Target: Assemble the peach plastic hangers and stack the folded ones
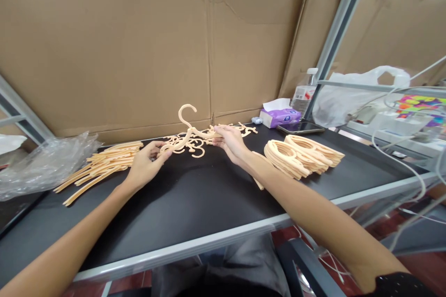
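My left hand [146, 165] and my right hand [230, 144] both grip a peach plastic hanger [184, 123], its hook pointing up. The left hand holds one arm and the right fingers pinch the other. Beneath it lies a tangled pile of small peach hangers [188, 145]. Left of my left hand is a heap of long, flat peach plastic pieces [108, 162]. Right of my right hand and close to its wrist, stacked peach ring-shaped pieces [299, 157] lie on their sides. All of these rest on a black tabletop [195, 195].
Brown cardboard [139, 46] lines the back of the table. A phone [300, 128], a purple tissue pack [278, 116] and a plastic water bottle [304, 93] stand at back right. Clear plastic wrap [45, 167] lies at left. A white bag [355, 97] and cables sit at right.
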Available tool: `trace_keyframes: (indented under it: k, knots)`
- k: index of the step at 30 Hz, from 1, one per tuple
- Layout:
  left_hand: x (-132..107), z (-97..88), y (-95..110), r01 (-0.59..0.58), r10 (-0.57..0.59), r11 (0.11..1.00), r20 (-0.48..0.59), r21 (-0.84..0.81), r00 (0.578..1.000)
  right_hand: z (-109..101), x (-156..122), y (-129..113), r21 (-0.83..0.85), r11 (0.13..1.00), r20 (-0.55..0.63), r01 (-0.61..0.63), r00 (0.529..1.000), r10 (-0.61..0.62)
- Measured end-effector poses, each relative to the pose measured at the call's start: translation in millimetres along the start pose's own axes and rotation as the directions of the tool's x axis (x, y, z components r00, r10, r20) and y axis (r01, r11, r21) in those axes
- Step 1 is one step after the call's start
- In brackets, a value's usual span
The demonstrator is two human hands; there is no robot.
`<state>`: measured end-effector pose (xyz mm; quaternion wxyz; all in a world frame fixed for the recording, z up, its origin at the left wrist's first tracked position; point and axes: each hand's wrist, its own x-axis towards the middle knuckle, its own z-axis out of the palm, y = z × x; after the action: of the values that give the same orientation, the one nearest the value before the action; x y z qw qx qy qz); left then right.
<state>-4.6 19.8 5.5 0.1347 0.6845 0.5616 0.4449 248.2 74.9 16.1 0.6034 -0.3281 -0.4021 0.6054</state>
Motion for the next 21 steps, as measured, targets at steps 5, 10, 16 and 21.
trace_keyframes:
  k: [5, 10, 16, 21]
  knots:
    - [5, 0.2, 1, 0.088, -0.093, 0.938, -0.001, -0.334, 0.996, 0, 0, -1, -0.002, 1.000, -0.015, -0.011, 1.000, 0.011]
    - [7, -4.0, 0, 0.143, -0.170, 0.823, 0.002, -0.549, 0.986, 2, 0, -5, 0.064, 0.998, -0.036, -0.019, 0.999, 0.021]
    - [10, -9.4, 1, 0.165, -0.222, 0.729, -0.003, -0.664, 0.975, 0, 2, -4, 0.028, 1.000, -0.054, -0.002, 0.999, 0.003]
    - [12, -11.7, -4, 0.172, -0.243, 0.732, -0.016, -0.659, 0.970, -3, 2, -3, -0.052, 0.999, 0.012, -0.001, 1.000, 0.001]
